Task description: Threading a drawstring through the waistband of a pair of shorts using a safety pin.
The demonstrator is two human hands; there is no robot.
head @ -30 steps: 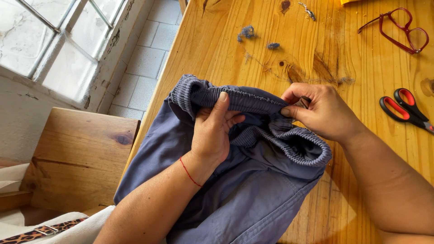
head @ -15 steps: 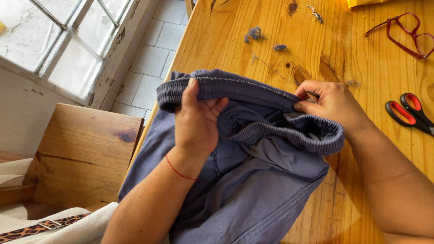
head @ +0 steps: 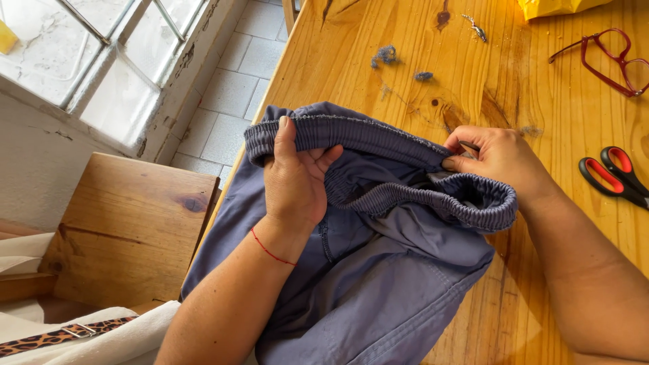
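A pair of blue-grey trousers point(head: 378, 284) with a ribbed elastic waistband lies on the wooden table point(head: 527, 88), waist end away from me. My left hand point(head: 294, 179) grips the waistband at its left corner, fingers hooked over the band. My right hand point(head: 497, 159) pinches the far edge of the waistband at the right side. The band is held stretched between both hands, and the waist opening gapes.
Red-handled scissors point(head: 612, 176) lie right of my right hand. Red-framed glasses point(head: 612, 61) sit at the far right, a yellow object point(head: 554, 7) at the top edge. Blue lint scraps point(head: 387, 55) lie beyond the trousers. A wooden bench point(head: 128, 230) stands at the left, below the window.
My left hand has slid left along the waistband to its corner, pulling the band out straight and wider. My right hand has kept its pinch on the right side.
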